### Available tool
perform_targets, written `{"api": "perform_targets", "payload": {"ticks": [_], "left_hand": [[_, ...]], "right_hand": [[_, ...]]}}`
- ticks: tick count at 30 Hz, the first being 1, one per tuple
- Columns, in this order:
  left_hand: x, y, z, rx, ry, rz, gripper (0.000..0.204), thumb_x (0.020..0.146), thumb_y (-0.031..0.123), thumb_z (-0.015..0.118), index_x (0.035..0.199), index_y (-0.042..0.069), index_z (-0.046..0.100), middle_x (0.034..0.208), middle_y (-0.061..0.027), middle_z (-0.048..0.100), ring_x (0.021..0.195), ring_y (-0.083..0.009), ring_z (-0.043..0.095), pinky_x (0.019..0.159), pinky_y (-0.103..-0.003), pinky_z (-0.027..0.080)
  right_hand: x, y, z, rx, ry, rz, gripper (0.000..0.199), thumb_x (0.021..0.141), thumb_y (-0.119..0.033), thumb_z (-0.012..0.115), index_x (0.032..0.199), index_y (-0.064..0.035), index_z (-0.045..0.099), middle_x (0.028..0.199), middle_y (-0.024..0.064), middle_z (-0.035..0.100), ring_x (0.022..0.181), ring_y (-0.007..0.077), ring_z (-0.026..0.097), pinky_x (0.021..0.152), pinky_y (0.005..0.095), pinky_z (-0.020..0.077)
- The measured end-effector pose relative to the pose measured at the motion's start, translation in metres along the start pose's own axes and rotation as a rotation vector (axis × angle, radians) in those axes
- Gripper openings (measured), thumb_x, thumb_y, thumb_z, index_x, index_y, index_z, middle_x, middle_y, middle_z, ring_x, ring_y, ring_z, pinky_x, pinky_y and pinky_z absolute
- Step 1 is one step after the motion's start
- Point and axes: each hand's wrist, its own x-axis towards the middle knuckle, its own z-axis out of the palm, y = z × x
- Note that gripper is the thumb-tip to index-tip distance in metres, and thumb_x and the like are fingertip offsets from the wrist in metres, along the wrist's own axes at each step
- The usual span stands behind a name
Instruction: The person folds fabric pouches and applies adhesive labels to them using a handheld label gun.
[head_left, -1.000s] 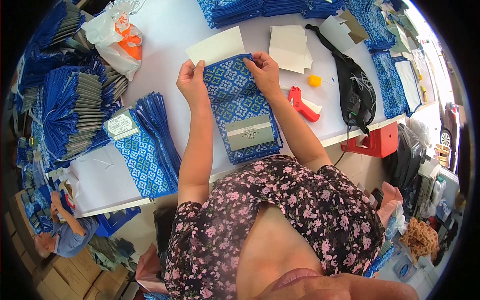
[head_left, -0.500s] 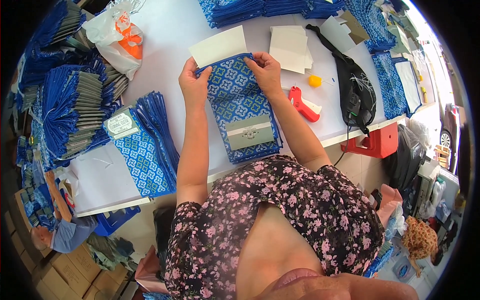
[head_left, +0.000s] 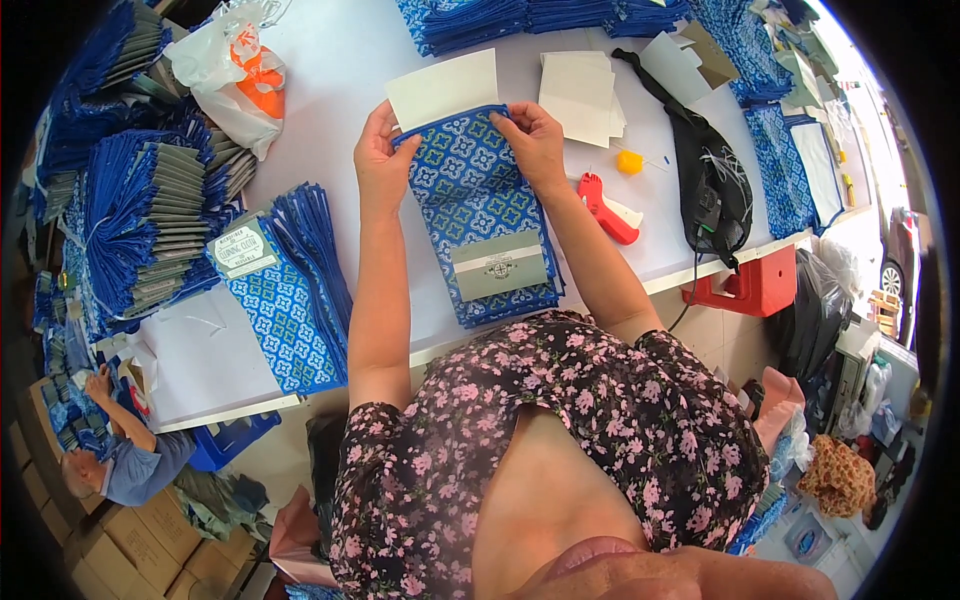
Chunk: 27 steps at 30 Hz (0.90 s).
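Observation:
A folded blue patterned cleaning cloth [head_left: 474, 190] lies before me on the white table, its near end at the table's front edge. Around its lower part sits a grey-green paper label [head_left: 498, 266]. My left hand [head_left: 386, 155] pinches the far left corner of the cloth between thumb and fingers. At the far right corner, my right hand [head_left: 531, 143] grips the same edge. Beyond that edge sticks out a cream card [head_left: 443, 86]; its near part is hidden by the cloth, and I cannot tell whether it is inside or beneath.
Right of my hands lie loose cream cards [head_left: 577, 98], a red tagging gun [head_left: 606, 208], a yellow piece [head_left: 629, 162] and a black bag [head_left: 712, 180]. Labelled cloths [head_left: 290, 300] are stacked at left, beside a large pile [head_left: 150, 220]. A co-worker [head_left: 140, 460] is at far left.
The cream card has shifted slightly right and up. My left hand has moved a little left along the cloth's edge. At far left, the co-worker's arm has moved.

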Motion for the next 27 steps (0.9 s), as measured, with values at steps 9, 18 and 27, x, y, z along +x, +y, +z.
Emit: {"api": "perform_targets", "payload": {"ticks": [9, 18, 27], "left_hand": [[0.0022, 0.0033, 0.0005, -0.002, -0.033, 0.015, 0.055, 0.074, -0.018, 0.053, 0.127, -0.003, 0.045, 0.121, -0.0153, 0.057, 0.1, -0.0156, 0.059, 0.086, -0.026, 0.047], [0.0023, 0.0009, 0.0017, -0.004, -0.002, 0.006, 0.053, 0.075, -0.018, 0.051, 0.125, -0.004, 0.046, 0.121, -0.0158, 0.057, 0.106, -0.0173, 0.058, 0.089, -0.027, 0.046], [0.0026, -0.0015, 0.0006, -0.013, 0.009, -0.017, 0.049, 0.075, -0.019, 0.051, 0.122, -0.004, 0.05, 0.116, -0.0146, 0.06, 0.102, -0.0162, 0.059, 0.086, -0.026, 0.047]], "right_hand": [[0.0006, -0.0004, 0.0012, 0.019, 0.003, 0.005, 0.012, 0.083, -0.007, 0.066, 0.09, 0.0015, 0.062, 0.079, 0.0048, 0.067, 0.07, 0.0061, 0.06, 0.064, 0.0183, 0.0472], [0.0015, 0.0, 0.0017, 0.028, 0.013, -0.008, 0.01, 0.083, -0.006, 0.065, 0.088, 0.0014, 0.06, 0.079, 0.0052, 0.066, 0.068, 0.0056, 0.059, 0.061, 0.0177, 0.0463], [0.0061, -0.0064, -0.0046, -0.073, -0.005, -0.032, 0.025, 0.083, -0.003, 0.064, 0.106, 0.0012, 0.056, 0.083, 0.0067, 0.066, 0.071, 0.0074, 0.06, 0.065, 0.0186, 0.0468]]}}
